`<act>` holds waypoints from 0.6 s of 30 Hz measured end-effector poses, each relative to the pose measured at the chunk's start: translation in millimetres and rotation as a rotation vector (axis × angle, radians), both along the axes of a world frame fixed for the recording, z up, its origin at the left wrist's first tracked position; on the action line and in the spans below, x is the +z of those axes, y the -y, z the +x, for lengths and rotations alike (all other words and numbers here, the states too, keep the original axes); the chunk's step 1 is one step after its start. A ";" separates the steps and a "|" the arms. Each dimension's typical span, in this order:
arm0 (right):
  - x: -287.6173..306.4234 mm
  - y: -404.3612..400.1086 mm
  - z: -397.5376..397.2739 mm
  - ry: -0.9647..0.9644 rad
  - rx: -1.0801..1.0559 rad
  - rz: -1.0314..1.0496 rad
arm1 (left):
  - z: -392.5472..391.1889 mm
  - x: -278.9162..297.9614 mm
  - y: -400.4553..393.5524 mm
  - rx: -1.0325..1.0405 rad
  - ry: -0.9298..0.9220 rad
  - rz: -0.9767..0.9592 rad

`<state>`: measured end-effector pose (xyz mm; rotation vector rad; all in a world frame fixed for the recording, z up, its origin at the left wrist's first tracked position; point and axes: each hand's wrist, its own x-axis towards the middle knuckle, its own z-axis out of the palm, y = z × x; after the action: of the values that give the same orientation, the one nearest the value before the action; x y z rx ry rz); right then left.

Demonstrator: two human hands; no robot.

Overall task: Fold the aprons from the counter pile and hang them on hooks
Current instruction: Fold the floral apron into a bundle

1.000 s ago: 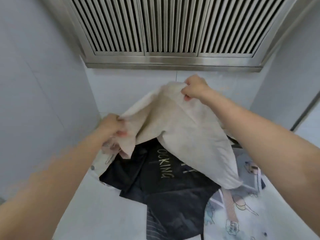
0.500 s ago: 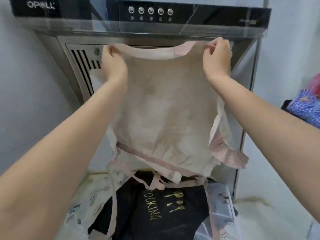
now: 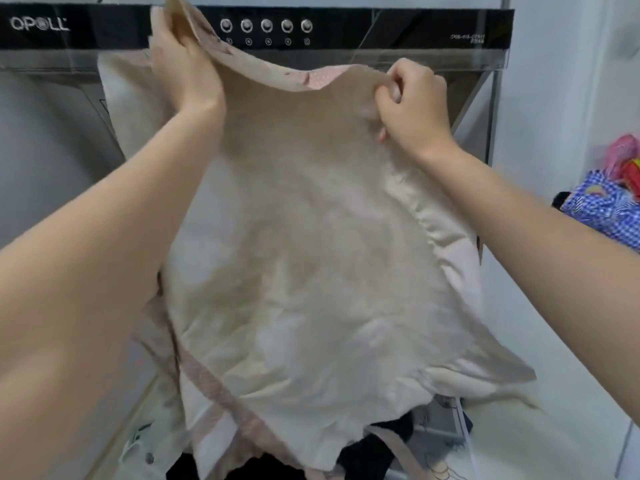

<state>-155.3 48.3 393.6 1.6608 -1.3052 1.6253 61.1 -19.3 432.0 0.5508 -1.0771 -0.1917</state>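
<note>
A cream apron [image 3: 304,258] with pink dotted trim hangs spread in the air in front of me. My left hand [image 3: 183,71] grips its top left corner, raised in front of the hood's black panel. My right hand [image 3: 412,102] pinches the top right edge, lower than the left. The cloth's lower edge drapes over the pile on the counter, where a black apron [image 3: 377,445] and a pale printed apron [image 3: 152,441] show beneath it. No hooks are in view.
A range hood [image 3: 398,29] with a black control panel and round buttons hangs straight ahead. White tiled walls stand left and right. At the right edge hang a blue checked cloth [image 3: 602,209] and something pink [image 3: 623,154]. White counter [image 3: 554,441] lies at lower right.
The apron went from being pulled off the pile to being held up spread. Since half a second ago, my left hand has risen higher and the cloth has swung closer to me.
</note>
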 end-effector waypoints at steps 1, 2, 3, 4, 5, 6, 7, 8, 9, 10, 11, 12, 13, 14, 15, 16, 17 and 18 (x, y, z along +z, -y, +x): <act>-7.1 7.5 -2.2 -0.012 -0.032 0.032 | -4.5 2.8 6.9 0.014 0.024 -0.012; -17.4 17.7 -9.5 -0.012 -0.067 0.081 | -16.8 0.4 16.3 0.041 0.087 -0.001; -27.8 23.1 -15.7 -0.006 -0.092 0.141 | -28.4 -3.6 20.1 0.053 0.170 0.029; -46.9 35.2 -30.0 0.009 -0.104 0.226 | -50.0 -18.7 34.5 0.062 0.263 0.089; -63.6 40.3 -40.1 0.028 -0.103 0.312 | -66.2 -34.7 44.4 0.055 0.335 0.135; -87.7 49.0 -55.0 0.062 -0.102 0.435 | -87.9 -58.6 60.3 0.021 0.394 0.189; -114.3 59.9 -73.4 0.104 -0.103 0.575 | -111.3 -86.7 80.5 -0.025 0.432 0.266; -141.5 67.5 -88.5 0.150 -0.115 0.715 | -129.5 -116.2 100.4 -0.059 0.475 0.351; -171.0 75.9 -105.1 0.198 -0.129 0.862 | -149.7 -149.8 118.2 -0.115 0.537 0.450; -201.3 84.2 -122.9 0.253 -0.144 0.987 | -169.5 -183.4 135.3 -0.207 0.608 0.532; -231.6 92.2 -140.6 0.303 -0.164 1.092 | -189.1 -217.2 147.7 -0.334 0.692 0.593; -262.2 96.7 -156.9 0.351 -0.185 1.181 | -205.6 -250.3 155.9 -0.459 0.790 0.638; -295.4 101.2 -173.2 0.393 -0.203 1.273 | -220.9 -286.9 160.3 -0.554 0.893 0.693; -320.6 101.1 -183.9 0.395 -0.233 1.353 | -228.0 -316.9 161.7 -0.618 0.977 0.729; -345.2 102.3 -195.7 0.341 -0.277 1.444 | -227.9 -347.1 162.3 -0.638 1.046 0.775; -373.4 102.3 -205.5 0.256 -0.317 1.547 | -223.8 -379.2 159.7 -0.646 1.081 0.843; -391.5 104.6 -210.7 0.170 -0.340 1.624 | -213.5 -403.6 159.1 -0.627 1.113 0.887; -406.1 109.3 -211.4 0.154 -0.311 1.681 | -199.7 -425.9 158.7 -0.588 1.154 0.927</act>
<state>-366.6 -61.0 -12.5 1.7455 -3.1870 0.1636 -138.7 -178.0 6.1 1.2278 -2.2850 -1.0038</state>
